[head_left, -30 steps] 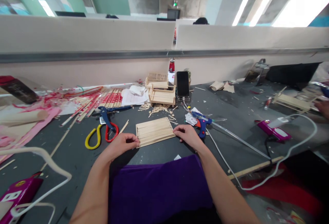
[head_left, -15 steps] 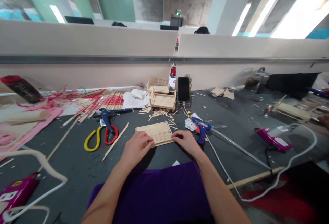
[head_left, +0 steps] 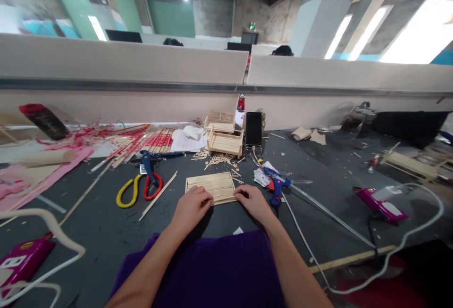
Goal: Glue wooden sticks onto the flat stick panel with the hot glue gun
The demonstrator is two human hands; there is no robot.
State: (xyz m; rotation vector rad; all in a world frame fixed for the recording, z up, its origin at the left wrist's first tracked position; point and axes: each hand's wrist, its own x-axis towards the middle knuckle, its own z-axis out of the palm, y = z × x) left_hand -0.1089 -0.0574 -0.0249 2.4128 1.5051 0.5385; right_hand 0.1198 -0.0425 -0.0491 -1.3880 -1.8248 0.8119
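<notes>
A flat rectangular panel of thin wooden sticks (head_left: pixel 211 182) lies on the dark desk in front of me. My left hand (head_left: pixel 192 208) grips its near left edge, with thumb and fingers pinched together. At the near right corner, my right hand (head_left: pixel 253 201) pinches the panel between thumb and fingertips. The fingers hide part of the near edge, so I cannot tell whether a single stick is held there too. Beyond the panel stand small wooden stick models (head_left: pixel 225 142), with cut stick pieces (head_left: pixel 218 160) scattered before them.
Scissors with yellow and red handles (head_left: pixel 155 186), pliers (head_left: pixel 148 164) and a long stick (head_left: pixel 158 195) lie left. A blue glue gun (head_left: pixel 277 187) lies right, near a phone (head_left: pixel 254 128). Power strips (head_left: pixel 384 204) with white cables flank the desk; a partition (head_left: pixel 123 103) stands behind.
The view has tilted up slightly. My left fingertips have shifted a little right along the panel's near edge. My right hand stays at the right corner.
</notes>
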